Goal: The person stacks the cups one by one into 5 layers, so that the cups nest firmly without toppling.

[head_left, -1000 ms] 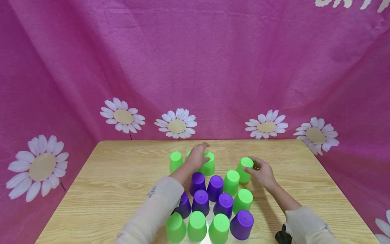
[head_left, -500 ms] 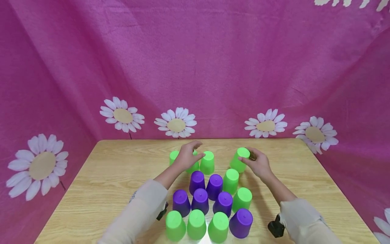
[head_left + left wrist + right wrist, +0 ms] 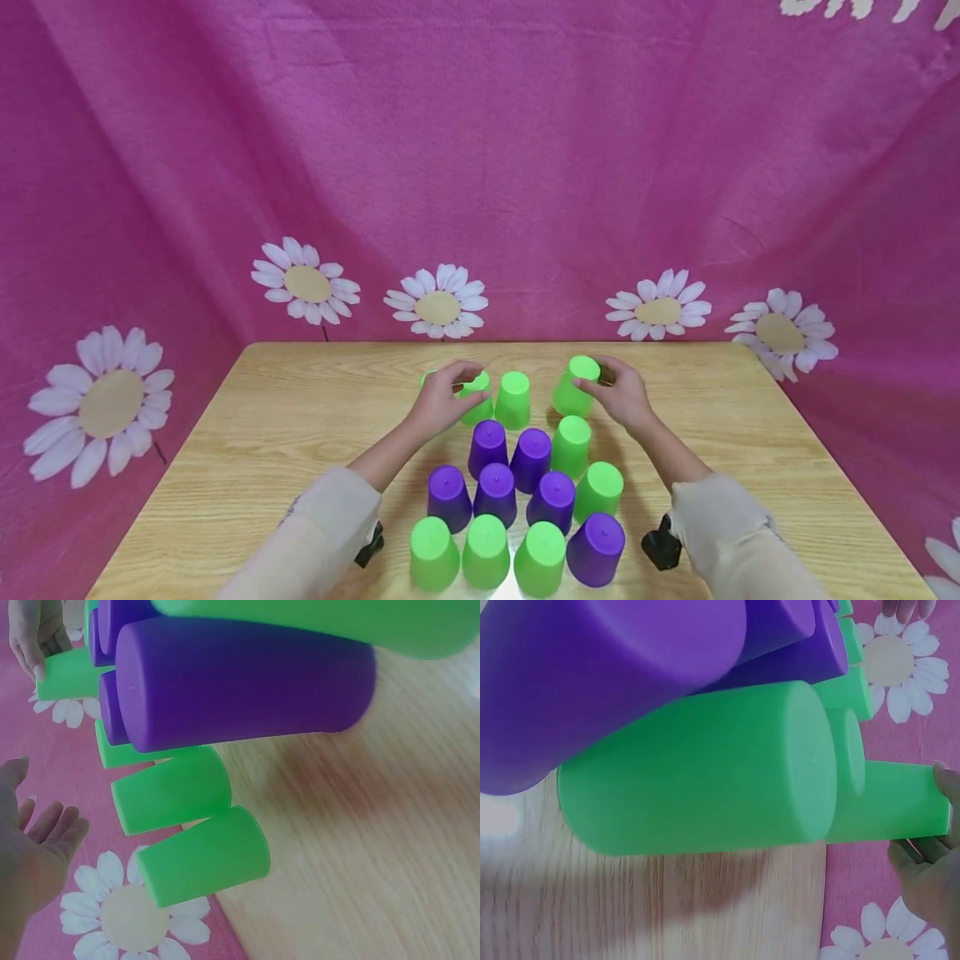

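My right hand (image 3: 625,397) grips an upside-down green cup (image 3: 573,388) between thumb and fingers, near the back of the table. The cup leans slightly and appears raised off the wood. My left hand (image 3: 441,402) hovers at the back-left cups, its fingers loosely bent and holding nothing. It partly hides one green cup (image 3: 472,398) in the head view; another green cup (image 3: 513,400) stands just right of it. In the left wrist view the left hand (image 3: 34,855) is apart from the green cups (image 3: 206,855). The held cup also shows in the right wrist view, with fingers (image 3: 922,851) round its base.
Several purple cups (image 3: 495,494) stand upside down in the middle of the wooden table (image 3: 277,433). Green cups (image 3: 486,552) and one purple cup (image 3: 596,550) form the front row. More green cups (image 3: 572,446) line the right side. A pink cloth (image 3: 480,167) hangs behind.
My right hand has carried the green cup left and toward the back of the table. My left hand has drawn back to the left, uncovering more of the back green cups.
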Tool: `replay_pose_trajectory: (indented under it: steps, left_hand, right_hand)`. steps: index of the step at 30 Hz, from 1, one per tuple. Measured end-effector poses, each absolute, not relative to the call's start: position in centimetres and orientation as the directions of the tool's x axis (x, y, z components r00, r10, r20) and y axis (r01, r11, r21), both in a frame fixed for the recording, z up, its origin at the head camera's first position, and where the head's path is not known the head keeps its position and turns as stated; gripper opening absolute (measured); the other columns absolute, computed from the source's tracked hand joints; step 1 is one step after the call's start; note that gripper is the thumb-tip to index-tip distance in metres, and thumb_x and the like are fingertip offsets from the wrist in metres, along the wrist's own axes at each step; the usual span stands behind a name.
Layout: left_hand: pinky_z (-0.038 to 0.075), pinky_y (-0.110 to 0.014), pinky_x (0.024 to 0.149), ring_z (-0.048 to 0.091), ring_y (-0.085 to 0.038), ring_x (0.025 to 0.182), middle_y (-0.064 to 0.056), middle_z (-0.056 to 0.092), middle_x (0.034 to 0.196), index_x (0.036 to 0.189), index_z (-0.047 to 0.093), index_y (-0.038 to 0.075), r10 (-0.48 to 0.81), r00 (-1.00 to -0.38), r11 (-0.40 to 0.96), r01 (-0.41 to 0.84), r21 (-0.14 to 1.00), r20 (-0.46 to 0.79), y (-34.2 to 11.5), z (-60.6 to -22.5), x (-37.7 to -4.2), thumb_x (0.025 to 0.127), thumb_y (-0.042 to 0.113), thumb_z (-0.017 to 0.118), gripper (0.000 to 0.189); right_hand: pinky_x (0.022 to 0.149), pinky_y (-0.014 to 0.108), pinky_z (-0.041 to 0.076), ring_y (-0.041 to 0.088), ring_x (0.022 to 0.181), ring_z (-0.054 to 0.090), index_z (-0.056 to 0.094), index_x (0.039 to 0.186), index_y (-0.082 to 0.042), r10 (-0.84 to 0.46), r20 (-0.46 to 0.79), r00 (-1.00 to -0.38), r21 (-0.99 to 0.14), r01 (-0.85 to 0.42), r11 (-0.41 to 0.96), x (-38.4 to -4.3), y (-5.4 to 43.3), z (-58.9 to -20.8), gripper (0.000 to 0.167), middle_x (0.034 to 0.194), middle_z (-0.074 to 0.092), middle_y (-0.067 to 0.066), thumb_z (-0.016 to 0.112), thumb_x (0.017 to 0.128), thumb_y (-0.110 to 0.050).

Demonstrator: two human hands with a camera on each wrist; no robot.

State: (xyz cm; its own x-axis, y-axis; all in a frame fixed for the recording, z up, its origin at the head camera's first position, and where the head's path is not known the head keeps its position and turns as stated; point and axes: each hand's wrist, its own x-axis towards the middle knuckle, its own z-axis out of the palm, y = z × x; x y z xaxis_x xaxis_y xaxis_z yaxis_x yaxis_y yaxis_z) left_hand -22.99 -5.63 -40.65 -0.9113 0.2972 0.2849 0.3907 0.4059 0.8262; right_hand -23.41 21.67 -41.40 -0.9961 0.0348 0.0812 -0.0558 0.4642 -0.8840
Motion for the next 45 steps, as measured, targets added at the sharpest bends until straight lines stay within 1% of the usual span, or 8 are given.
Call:
replay_pose_trajectory:
  steps: [3,8,16,22,28,36,41,45]
  left_hand:
    - [0.051,-0.048,0.091,0.06,-0.037,0.106,-0.023,0.064,0.112,0.113,0.059,-0.005,0.307,-0.912,0.389,0.382,0.838,0.273,-6.1,-40.8,-22.4,0.081,0.008,0.069,0.035]
    - [0.051,-0.044,0.092,0.06,-0.034,0.108,-0.023,0.064,0.113,0.113,0.059,-0.004,0.315,-0.92,0.397,0.349,0.849,0.231,-6.9,-41.1,-21.4,0.082,0.01,0.069,0.035]
    - [0.051,-0.042,0.092,0.06,-0.035,0.107,-0.023,0.063,0.114,0.114,0.059,-0.004,0.293,-0.931,0.383,0.322,0.866,0.216,-7.7,-41.6,-20.3,0.082,0.01,0.069,0.036]
    - [0.05,-0.045,0.093,0.06,-0.034,0.108,-0.02,0.064,0.114,0.115,0.06,-0.003,0.252,-0.949,0.349,0.274,0.896,0.192,-8.4,-41.8,-19.3,0.081,0.007,0.069,0.037]
    - [0.049,-0.047,0.093,0.06,-0.034,0.107,-0.021,0.064,0.113,0.114,0.06,-0.004,0.235,-0.956,0.32,0.246,0.915,0.175,-9.5,-42.2,-18.1,0.08,0.006,0.07,0.036]
    - [0.049,-0.045,0.093,0.059,-0.034,0.108,-0.023,0.063,0.113,0.114,0.059,-0.004,0.27,-0.953,0.338,0.225,0.914,0.135,-11.7,-42.9,-15.8,0.082,0.009,0.068,0.036]
    - [0.049,-0.043,0.094,0.058,-0.034,0.109,-0.021,0.062,0.116,0.116,0.059,-0.001,0.281,-0.954,0.337,0.2,0.92,0.104,-12.6,-43.7,-14.5,0.082,0.015,0.069,0.039]
    - [0.049,-0.041,0.093,0.057,-0.036,0.109,-0.02,0.061,0.117,0.117,0.058,-0.002,0.287,-0.955,0.335,0.179,0.925,0.081,-12.9,-44.3,-13.5,0.081,0.018,0.071,0.043]
  right_hand:
    - [0.096,0.041,0.049,0.037,0.115,0.055,0.048,0.127,0.008,0.027,0.079,-0.997,-0.881,-0.057,0.47,-23.6,21.3,-41.5,0.049,0.123,0.057,0.028,0.065,0.085,-0.009]
    - [0.092,0.039,0.051,0.037,0.112,0.056,0.049,0.126,0.009,0.001,0.072,-0.997,-0.871,-0.063,0.488,-23.8,20.6,-41.6,0.048,0.12,0.058,0.028,0.065,0.084,-0.009]
    - [0.092,0.041,0.051,0.039,0.113,0.056,0.047,0.127,0.01,-0.043,0.077,-0.996,-0.851,-0.088,0.518,-24.2,20.3,-41.8,0.05,0.12,0.058,0.029,0.066,0.084,-0.01]
    - [0.089,0.04,0.052,0.039,0.108,0.059,0.05,0.123,0.01,-0.064,0.094,-0.994,-0.835,-0.113,0.538,-24.4,20.0,-42.2,0.048,0.116,0.061,0.028,0.067,0.084,-0.01]
    - [0.084,0.036,0.054,0.037,0.103,0.061,0.05,0.123,0.01,-0.066,0.072,-0.995,-0.835,-0.096,0.542,-24.6,19.6,-42.6,0.048,0.112,0.062,0.028,0.068,0.083,-0.01]
    - [0.087,0.037,0.053,0.038,0.106,0.059,0.049,0.124,0.011,-0.065,0.053,-0.996,-0.853,-0.079,0.515,-24.8,19.2,-42.8,0.049,0.115,0.059,0.029,0.067,0.083,-0.007]
    - [0.087,0.038,0.054,0.039,0.106,0.058,0.049,0.122,0.012,-0.073,0.032,-0.997,-0.849,-0.066,0.524,-24.8,19.3,-43.0,0.047,0.115,0.059,0.03,0.067,0.082,-0.007]
    - [0.085,0.035,0.054,0.038,0.104,0.059,0.052,0.12,0.011,-0.085,0.026,-0.996,-0.852,-0.066,0.519,-24.9,19.3,-43.6,0.046,0.113,0.06,0.029,0.068,0.081,-0.006]
